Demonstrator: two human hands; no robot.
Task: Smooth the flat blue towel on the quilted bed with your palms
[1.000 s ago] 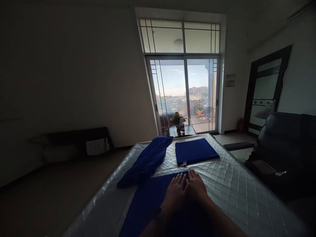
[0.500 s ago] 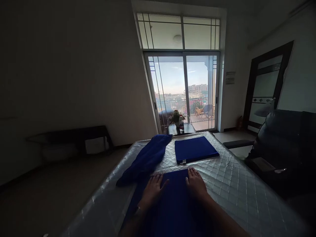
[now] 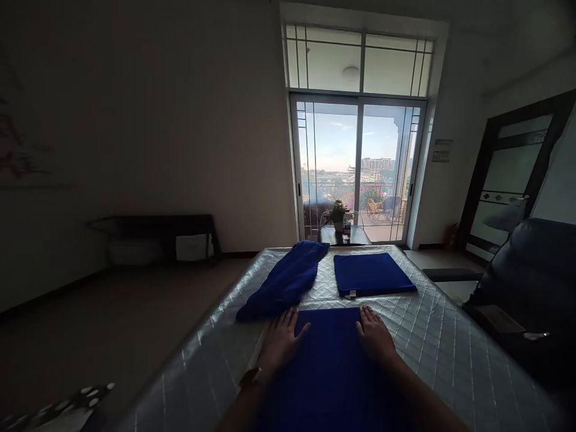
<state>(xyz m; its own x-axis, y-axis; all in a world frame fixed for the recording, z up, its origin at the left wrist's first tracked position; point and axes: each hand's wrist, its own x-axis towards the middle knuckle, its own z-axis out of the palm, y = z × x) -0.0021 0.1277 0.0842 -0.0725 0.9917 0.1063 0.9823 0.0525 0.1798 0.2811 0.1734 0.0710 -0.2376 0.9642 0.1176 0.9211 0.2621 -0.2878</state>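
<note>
Here we are at the near half of the bed-like surface, and our left hand (image 3: 279,342) lies palm down, fingers extended and clasping nothing we can see, along the left edge of the near blue cloth (image 3: 328,360); our right hand (image 3: 377,337) mirrors it at the far right corner, just as flat and unclenched. Between them that cloth runs smooth toward us, its near end lost in shadow, so we cannot tell whether it lies straight there. The danger, as we judge it: uneven pressure from the two palms could skew the far edge, and pushing inward could raise a ridge down the middle. The wristwatch (image 3: 251,377) on our left wrist might snag the fabric if that forearm drags low. Just beyond our left fingertips sits the rumpled blue cloth (image 3: 285,279), so close that a careless sweep could catch its near end and bunch both together. Ahead on the right, the folded blue cloth (image 3: 373,273) with its white tag (image 3: 353,293) lies apart from our fingers; a forward shove could knock it out of square. And beneath everything, the silver quilted cover (image 3: 432,324) looks slick, which could let any piece slide.
</note>
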